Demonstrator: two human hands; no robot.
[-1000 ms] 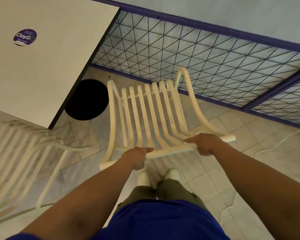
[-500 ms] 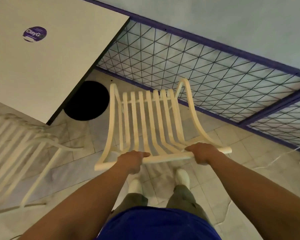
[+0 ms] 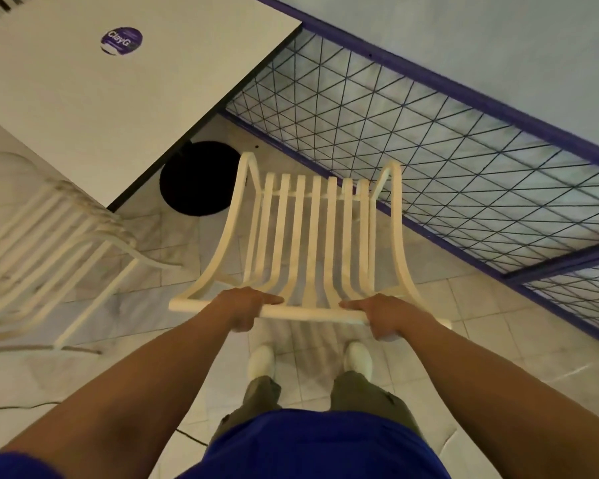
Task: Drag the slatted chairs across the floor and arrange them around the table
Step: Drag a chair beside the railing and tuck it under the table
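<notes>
The left hand (image 3: 244, 307) and right hand (image 3: 386, 314), fingers (image 3: 270, 299) tight around the top rail (image 3: 308, 312) of the cream slatted chair (image 3: 313, 194).

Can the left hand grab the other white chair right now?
Probably not yet. The left hand grips the top rail of the held chair, and the other chair stands apart, off to its left. Nothing blocks the way, so letting go and leaning over might do it.
</notes>
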